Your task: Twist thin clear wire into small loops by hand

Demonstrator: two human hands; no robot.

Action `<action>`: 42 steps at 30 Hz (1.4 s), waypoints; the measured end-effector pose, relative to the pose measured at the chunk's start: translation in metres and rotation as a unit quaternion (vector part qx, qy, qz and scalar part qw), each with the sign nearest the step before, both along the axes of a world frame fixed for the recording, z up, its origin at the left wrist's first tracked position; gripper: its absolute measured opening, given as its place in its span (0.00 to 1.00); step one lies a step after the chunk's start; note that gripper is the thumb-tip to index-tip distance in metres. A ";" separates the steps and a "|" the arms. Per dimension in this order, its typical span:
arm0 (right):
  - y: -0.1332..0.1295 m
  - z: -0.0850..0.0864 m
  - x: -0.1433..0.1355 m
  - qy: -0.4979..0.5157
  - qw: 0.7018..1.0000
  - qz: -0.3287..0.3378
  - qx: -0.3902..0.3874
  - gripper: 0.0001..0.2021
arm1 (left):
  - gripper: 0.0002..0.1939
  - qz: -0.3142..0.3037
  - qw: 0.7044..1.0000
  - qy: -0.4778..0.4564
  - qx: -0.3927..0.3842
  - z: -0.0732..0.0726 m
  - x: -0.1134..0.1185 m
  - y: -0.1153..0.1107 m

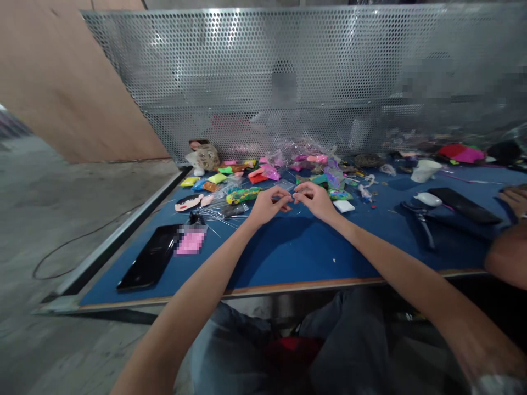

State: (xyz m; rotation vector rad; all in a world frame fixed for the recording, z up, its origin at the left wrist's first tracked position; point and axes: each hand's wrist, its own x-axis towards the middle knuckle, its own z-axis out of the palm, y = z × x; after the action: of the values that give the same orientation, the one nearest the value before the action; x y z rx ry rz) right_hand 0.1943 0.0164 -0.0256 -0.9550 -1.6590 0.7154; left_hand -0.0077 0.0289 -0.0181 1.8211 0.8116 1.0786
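Above the middle of the blue tabletop (288, 258), my left hand (269, 204) and my right hand (315, 198) face each other with fingertips almost meeting. Thumb and fingers of each are drawn into a pinch. Whatever lies between the fingertips is too small to make out. Just left of my left hand lie a yellow-green patterned packet (242, 195) and a spread of thin wires (224, 214). A small white square piece (344, 206) rests beside my right hand, in front of a bluish-green packet (340, 195).
Left on the table are a black phone (150, 258), a pink square (190, 241) and a cut-out face (189, 203). To the right lie pliers (422, 222), a black case (465, 205) and a white cup (425, 170). Another person's hand (514, 200) rests at the right edge. A perforated metal panel (247, 66) stands behind.
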 end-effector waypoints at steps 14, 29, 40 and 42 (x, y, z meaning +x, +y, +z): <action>0.001 -0.001 0.001 -0.248 0.923 -0.101 0.277 0.14 | 0.21 0.014 0.972 -0.140 -0.187 0.004 0.009 -0.003; 0.000 -0.002 -0.008 -0.290 0.933 -0.159 0.143 0.11 | 0.19 0.031 0.999 0.005 0.007 0.008 -0.002 0.000; 0.003 0.004 0.007 -0.317 0.936 -0.028 0.152 0.05 | 0.22 0.005 0.996 0.004 -0.088 0.003 -0.001 0.003; 0.003 0.004 0.008 -0.350 0.917 -0.040 0.186 0.05 | 0.23 0.006 0.995 -0.002 -0.104 0.002 0.001 0.002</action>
State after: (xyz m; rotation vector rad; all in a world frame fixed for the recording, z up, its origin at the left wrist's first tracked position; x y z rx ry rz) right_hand 0.2020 0.0191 -0.0211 -1.0520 -2.2509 -0.0410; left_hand -0.0066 0.0309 -0.0159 1.6403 0.9000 0.9666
